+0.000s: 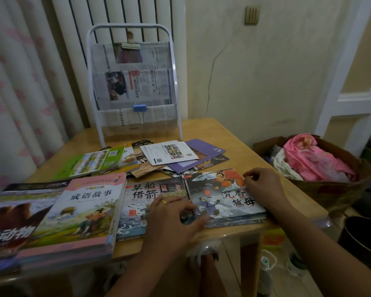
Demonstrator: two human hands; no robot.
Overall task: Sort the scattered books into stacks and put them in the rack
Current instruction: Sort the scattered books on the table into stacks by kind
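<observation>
Left hand (171, 213) palm down with fingers spread, pressing the near corner of a thin picture book (221, 196), right hand (259, 185) fingers curled, pinching its far edge, wooden table (244, 144) below

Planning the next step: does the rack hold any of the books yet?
No. The rack shows only newspaper clipped across its pockets; the books all lie on the table.

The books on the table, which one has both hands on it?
The picture book at the near right edge: the left hand and right hand both touch it. The others lie further left or behind.
</observation>
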